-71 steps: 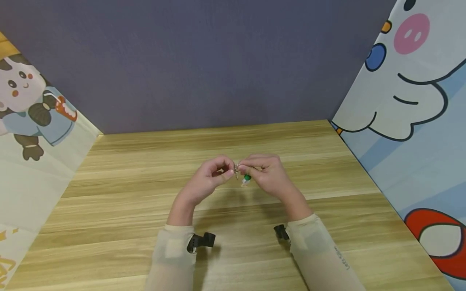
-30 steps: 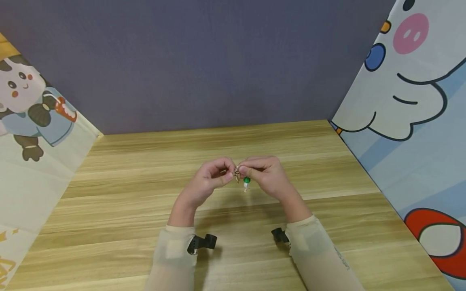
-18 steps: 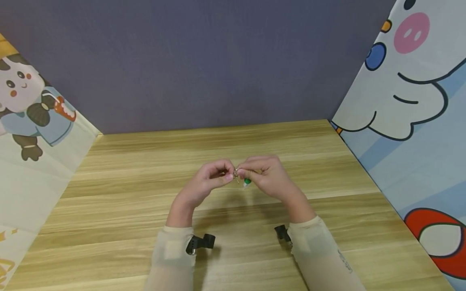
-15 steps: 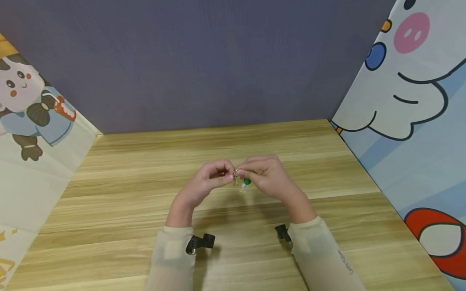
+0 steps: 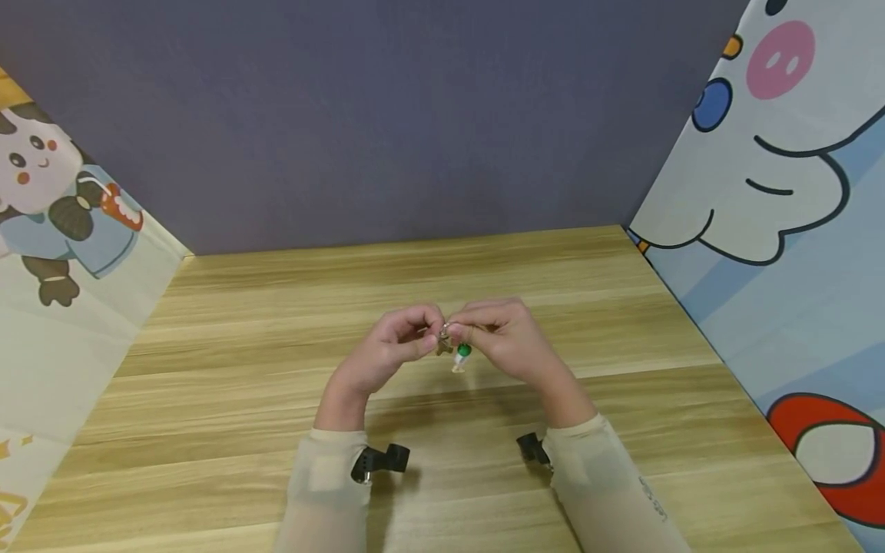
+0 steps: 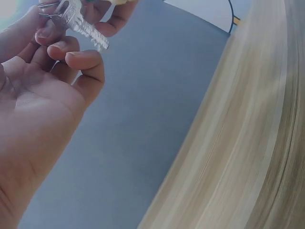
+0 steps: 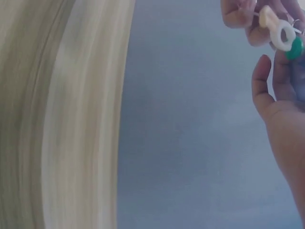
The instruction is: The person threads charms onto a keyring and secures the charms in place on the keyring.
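Both hands meet over the middle of the table in the head view. My left hand (image 5: 376,353) pinches a thin metal key ring (image 6: 47,14) between thumb and forefinger. A silver key (image 6: 85,27) with a notched blade hangs from that ring, beside the curled lower fingers. My right hand (image 5: 510,338) pinches the ring's other side, its fingertips right by the left ones. Below the right fingers dangles a small charm with a green bead (image 5: 464,349), a white loop (image 7: 282,37) and a peach-coloured end. The fingertips partly hide the ring.
The wood-grain table (image 5: 242,369) lies beneath the hands. A dark grey-blue wall (image 5: 408,123) rises behind it. Cartoon-printed panels flank it, one at the left (image 5: 76,215) and one at the right (image 5: 816,230). A black strap mount (image 5: 380,459) sits on the left sleeve.
The hands stay together, shifting slightly left and down. The key and the charm swing and turn beneath the fingers; the charm now hangs lower and further left.
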Tool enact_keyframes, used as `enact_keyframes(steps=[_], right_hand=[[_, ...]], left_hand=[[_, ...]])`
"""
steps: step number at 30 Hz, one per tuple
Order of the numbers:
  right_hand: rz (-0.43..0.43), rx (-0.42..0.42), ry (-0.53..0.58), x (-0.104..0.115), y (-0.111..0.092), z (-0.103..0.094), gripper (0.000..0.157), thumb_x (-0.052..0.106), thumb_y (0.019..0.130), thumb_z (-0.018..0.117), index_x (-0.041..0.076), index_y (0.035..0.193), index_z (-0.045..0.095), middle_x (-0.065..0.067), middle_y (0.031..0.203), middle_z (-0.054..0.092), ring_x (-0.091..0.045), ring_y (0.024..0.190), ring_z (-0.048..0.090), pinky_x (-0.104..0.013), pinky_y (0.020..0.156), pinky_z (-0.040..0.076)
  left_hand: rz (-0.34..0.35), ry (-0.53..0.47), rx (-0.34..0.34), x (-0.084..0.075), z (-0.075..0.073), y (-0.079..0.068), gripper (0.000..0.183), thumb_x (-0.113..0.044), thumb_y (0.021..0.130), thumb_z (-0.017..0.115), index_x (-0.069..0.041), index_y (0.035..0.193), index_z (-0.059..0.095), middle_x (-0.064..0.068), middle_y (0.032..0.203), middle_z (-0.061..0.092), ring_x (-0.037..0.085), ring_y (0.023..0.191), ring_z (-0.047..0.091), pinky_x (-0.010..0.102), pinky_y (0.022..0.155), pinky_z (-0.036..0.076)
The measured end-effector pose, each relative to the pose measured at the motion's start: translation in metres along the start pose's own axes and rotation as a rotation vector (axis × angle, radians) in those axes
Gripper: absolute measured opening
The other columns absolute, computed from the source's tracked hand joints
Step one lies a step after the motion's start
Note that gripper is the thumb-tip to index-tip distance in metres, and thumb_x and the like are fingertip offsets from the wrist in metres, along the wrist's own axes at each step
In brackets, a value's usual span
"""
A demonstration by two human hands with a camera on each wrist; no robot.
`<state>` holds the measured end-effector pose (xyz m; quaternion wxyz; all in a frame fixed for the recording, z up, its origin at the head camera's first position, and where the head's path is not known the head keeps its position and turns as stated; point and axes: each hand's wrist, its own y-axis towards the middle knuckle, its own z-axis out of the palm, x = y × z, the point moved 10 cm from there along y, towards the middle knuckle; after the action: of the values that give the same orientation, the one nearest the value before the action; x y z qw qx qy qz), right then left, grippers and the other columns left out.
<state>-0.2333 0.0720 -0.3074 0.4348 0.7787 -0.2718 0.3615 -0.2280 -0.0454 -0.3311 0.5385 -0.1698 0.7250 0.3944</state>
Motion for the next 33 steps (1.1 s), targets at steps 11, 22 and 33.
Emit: enact_keyframes(steps=[11, 22, 33], right_hand=[[0.109, -0.080, 0.286, -0.015, -0.003, 0.005, 0.021, 0.002, 0.099, 0.071, -0.019, 0.102, 0.074, 0.006, 0.089, 0.079, -0.007, 0.082, 0.073, -0.025, 0.076, 0.062], [0.053, -0.110, 0.639, -0.024, -0.003, 0.016, 0.012, 0.025, 0.098, 0.074, 0.020, 0.094, 0.084, 0.006, 0.089, 0.078, -0.007, 0.083, 0.069, -0.019, 0.076, 0.058], [0.268, -0.222, 0.339, -0.040, -0.006, 0.002, 0.021, 0.005, 0.104, 0.065, -0.010, 0.095, 0.077, 0.010, 0.079, 0.075, -0.010, 0.080, 0.069, -0.025, 0.076, 0.058]], left_hand=[[0.097, -0.091, -0.016, -0.004, 0.001, 0.001, 0.024, -0.017, 0.107, 0.060, 0.004, 0.098, 0.053, -0.005, 0.102, 0.062, 0.011, 0.096, 0.058, 0.027, 0.087, 0.049], [0.128, -0.160, -0.036, -0.003, 0.003, 0.002, 0.012, -0.020, 0.107, 0.062, -0.010, 0.101, 0.061, -0.003, 0.102, 0.061, 0.012, 0.096, 0.058, 0.024, 0.086, 0.050], [-0.116, 0.056, -0.203, 0.008, -0.012, 0.002, 0.009, -0.002, 0.107, 0.054, 0.007, 0.104, 0.055, 0.001, 0.099, 0.059, 0.012, 0.093, 0.055, 0.025, 0.083, 0.049]])
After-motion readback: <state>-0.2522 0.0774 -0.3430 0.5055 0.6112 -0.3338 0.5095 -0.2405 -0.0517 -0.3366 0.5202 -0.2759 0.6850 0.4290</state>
